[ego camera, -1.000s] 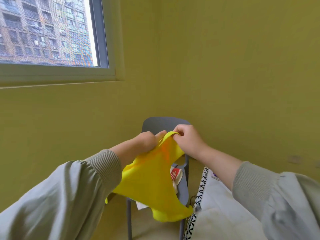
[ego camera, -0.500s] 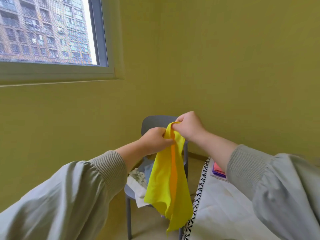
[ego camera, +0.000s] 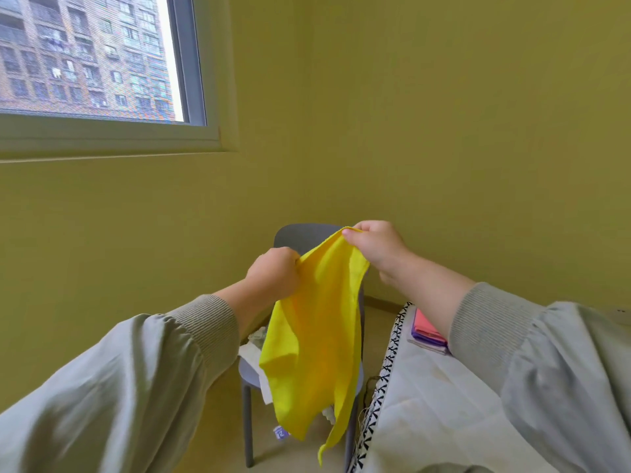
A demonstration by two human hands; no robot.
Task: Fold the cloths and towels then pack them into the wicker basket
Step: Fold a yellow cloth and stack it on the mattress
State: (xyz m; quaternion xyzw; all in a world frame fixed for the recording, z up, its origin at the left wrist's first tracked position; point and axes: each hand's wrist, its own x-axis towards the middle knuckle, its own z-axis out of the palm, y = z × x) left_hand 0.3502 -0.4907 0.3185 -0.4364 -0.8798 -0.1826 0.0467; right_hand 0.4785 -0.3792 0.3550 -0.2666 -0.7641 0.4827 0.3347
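The left hand (ego camera: 273,276) is curled in a fist, fingers closed round one top corner of a yellow cloth (ego camera: 314,336). The right hand (ego camera: 377,249), a little higher and just to the right, pinches the other top corner between thumb and fingertips. The cloth is held up in the air in front of the person. It is thin and soft, hanging in loose folds that narrow to a ragged point at the bottom, with light glowing orange through its middle. Both arms wear pale grey sleeves (ego camera: 119,387) of smooth fabric, gathered into ribbed knit cuffs. Behind everything stand plain, matte olive-yellow walls (ego camera: 444,131) meeting in a corner. At upper left is a window (ego camera: 85,56) with a pale frame, showing a tall apartment block outside. At lower right a tabletop (ego camera: 444,411) lies under a creased white cover, edged with a band of black cross-shaped stitching. A grey chair (ego camera: 307,233) with a rounded back and slim legs stands in the corner, directly behind the hanging cloth. Crumpled white cloths (ego camera: 252,349) lie on its seat, partly hidden by the yellow one. On the far end of the tabletop rests a small stack of folded cloths (ego camera: 426,331), flat and rectangular, coral pink on top with purple beneath it.
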